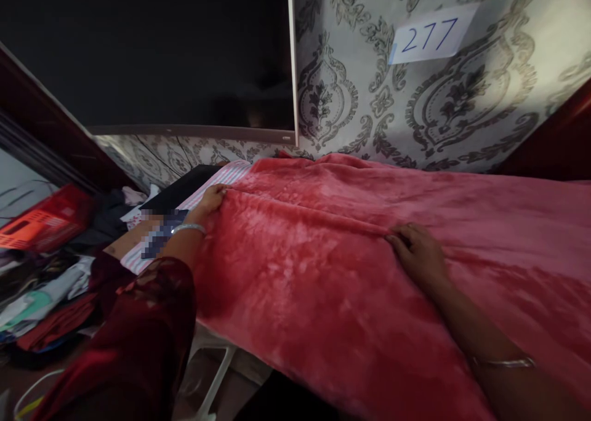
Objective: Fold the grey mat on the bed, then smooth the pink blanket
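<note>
A red plush blanket (295,285) lies spread over a table or board and hangs down at the front. A raised fold runs across it between my two hands. At the fold's left end, my left hand (212,198) is closed on the blanket edge. My right hand (418,252) pinches the same fold farther right, with thumb and fingers together. Under the blanket's left side shows a striped cloth (233,172). The fingertips of both hands are partly hidden in the plush.
A large dark television (184,52) hangs behind, beside patterned wallpaper with a paper sign (434,34) reading 277. To the left are a red-orange basket (46,221) and piled clothes (50,304). A white metal leg (217,378) stands below the blanket.
</note>
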### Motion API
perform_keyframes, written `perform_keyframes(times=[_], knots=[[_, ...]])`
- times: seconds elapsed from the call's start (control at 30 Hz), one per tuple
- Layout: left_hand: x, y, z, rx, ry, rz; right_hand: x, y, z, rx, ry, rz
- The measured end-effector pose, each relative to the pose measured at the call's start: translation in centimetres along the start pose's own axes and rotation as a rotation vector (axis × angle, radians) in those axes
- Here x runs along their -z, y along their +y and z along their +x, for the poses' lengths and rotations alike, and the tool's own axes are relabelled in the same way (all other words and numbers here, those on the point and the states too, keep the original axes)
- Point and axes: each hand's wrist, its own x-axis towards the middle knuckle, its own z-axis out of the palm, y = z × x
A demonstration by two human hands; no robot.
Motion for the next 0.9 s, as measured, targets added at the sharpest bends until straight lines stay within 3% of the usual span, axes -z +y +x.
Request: perform_keyframes(times=[0.37, 0.57, 0.9], knots=[[1.5, 0.5, 1.0, -0.055, -0.06, 0.074, 0.0, 0.2, -0.3, 0.013, 0.018, -0.006], [0.6, -0.6, 1.1, -0.102, 0.085, 0.138, 0.1, 0.1, -0.3, 0.032, 0.026, -0.018], [-1.0, -1.4, 1.7, -0.126, 0.201, 0.255, -0.4, 0.5, -0.4, 0.086, 0.033, -0.001]])
